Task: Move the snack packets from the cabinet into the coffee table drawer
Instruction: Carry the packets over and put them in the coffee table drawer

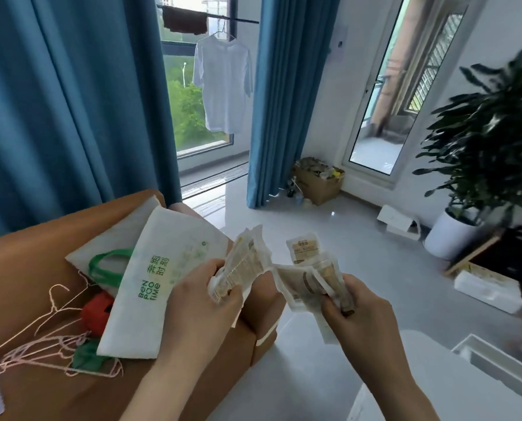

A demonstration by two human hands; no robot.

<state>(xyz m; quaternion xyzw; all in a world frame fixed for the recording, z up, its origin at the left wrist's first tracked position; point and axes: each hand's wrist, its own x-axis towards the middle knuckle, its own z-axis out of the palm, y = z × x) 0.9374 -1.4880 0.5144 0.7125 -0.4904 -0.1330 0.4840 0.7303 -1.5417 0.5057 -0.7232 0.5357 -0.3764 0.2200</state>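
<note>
The left hand (202, 299) pinches a bunch of snack packets (244, 265). The right hand (357, 314), held just apart from it, grips a second bunch (308, 281). I judge the carry under way and nothing stowed. Beyond the right hand, a white table (405, 378) shows what may be its open drawer (497, 361).

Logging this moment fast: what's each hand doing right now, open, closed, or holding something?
Left hand: closed, holding a bundle of snack packets.
Right hand: closed, holding a second bundle of packets.
</note>
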